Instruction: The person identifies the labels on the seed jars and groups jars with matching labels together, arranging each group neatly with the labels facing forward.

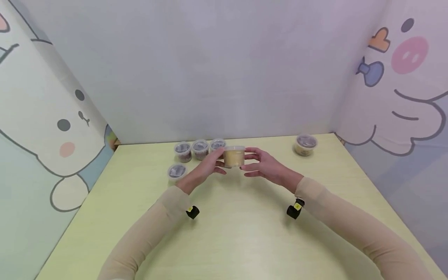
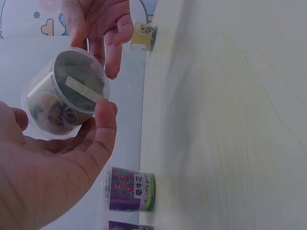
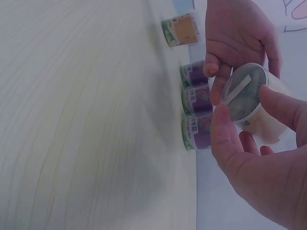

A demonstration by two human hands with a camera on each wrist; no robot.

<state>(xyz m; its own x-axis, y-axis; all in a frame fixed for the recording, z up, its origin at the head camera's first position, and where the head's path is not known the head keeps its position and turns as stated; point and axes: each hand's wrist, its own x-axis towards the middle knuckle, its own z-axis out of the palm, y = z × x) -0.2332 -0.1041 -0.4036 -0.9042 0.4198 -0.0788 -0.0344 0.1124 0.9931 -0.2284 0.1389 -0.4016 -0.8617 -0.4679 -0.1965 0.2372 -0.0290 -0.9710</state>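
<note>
A clear lidded plastic cup (image 1: pixel 234 156) with a yellowish label is held up over the table between both hands. My left hand (image 1: pixel 209 165) grips its left side, the fingers curving under it in the left wrist view. From the other side my right hand (image 1: pixel 267 167) holds the cup, its thumb (image 3: pixel 280 106) on one side and fingertips at the rim. In the left wrist view the cup (image 2: pixel 51 106) tilts, showing its dark base with a pale strip across it.
Three purple-labelled cups (image 1: pixel 200 149) stand in a row at the table's back left, and another lidded cup (image 1: pixel 176 171) sits in front of them. A yellow-labelled cup (image 1: pixel 305 146) stands at the back right. Cartoon-printed cloth (image 1: pixel 224 77) walls the table (image 1: pixel 238 241) at back and sides.
</note>
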